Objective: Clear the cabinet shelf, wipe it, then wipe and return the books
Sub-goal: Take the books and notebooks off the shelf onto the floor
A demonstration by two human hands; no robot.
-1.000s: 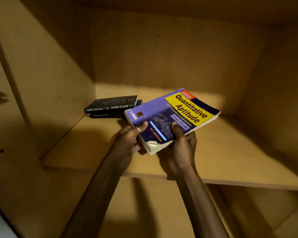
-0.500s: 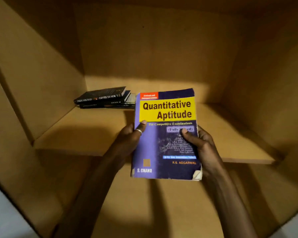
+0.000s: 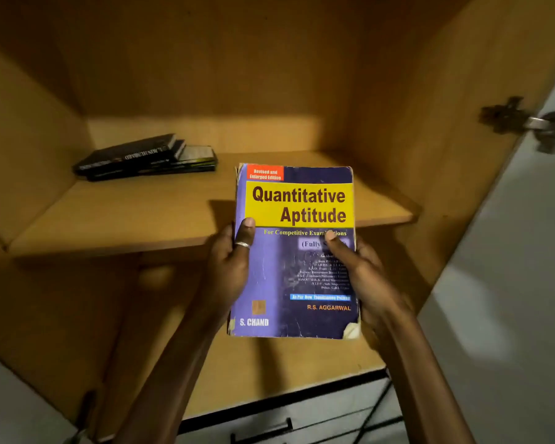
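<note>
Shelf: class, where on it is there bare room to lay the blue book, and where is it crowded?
The shelf is bare from the dark book stack rightward to the right cabinet wall, and along its front edge. Only the back-left corner, holding the stack, is crowded.

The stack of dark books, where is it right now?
In the head view the stack of dark books lies flat at the shelf's back left corner, left of the hand-held Quantitative Aptitude book.

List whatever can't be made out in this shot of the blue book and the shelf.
- Quantitative Aptitude book, head view: part of the subtitle lines is covered by the right hand thumb; its back is hidden, as are the fingers of both hands behind it.
- Left hand: only thumb and palm edge show.
- Dark books on the shelf: spine titles blurred; exact count unclear.
</note>
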